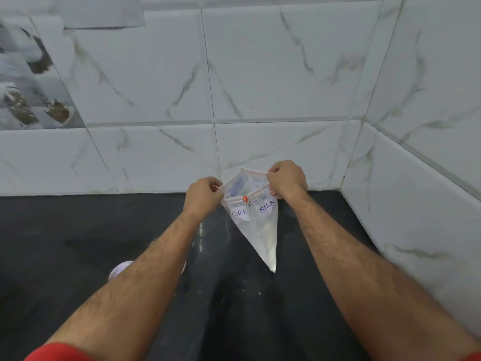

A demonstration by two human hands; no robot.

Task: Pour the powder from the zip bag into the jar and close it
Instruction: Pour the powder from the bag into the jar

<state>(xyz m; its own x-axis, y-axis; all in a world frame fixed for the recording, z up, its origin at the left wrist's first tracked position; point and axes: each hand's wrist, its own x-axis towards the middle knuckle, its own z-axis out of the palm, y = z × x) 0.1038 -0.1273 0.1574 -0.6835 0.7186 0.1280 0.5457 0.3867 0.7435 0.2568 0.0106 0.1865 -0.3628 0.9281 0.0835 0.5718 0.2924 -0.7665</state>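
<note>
Zip bag hangs in the air between your two hands, held up over the black counter and in front of the marble-patterned wall tiles. Your left hand pinches the left end of the bag's mouth, fingers curled in tightly on the plastic edge. Your right hand pinches the right end the same way, knuckles toward the camera, fingers folded over the rim. Between the two grips the mouth is pulled apart, so the far lip stands up in a peak while the near lip runs straight across with its red zip strip and a small red slider near the middle. The bag tapers down to a single corner that points at the counter and hangs clear of it. White powder lies in the lower part of the bag, along the right side. Handwritten labels show on the front; one reads MILK, the other is partly creased and only partly legible.

Below your left forearm, a round pale object sits on the counter, mostly hidden by the arm; you cannot tell from this view whether it is the jar or its lid. Red sleeves show at the bottom edge of the view.
</note>
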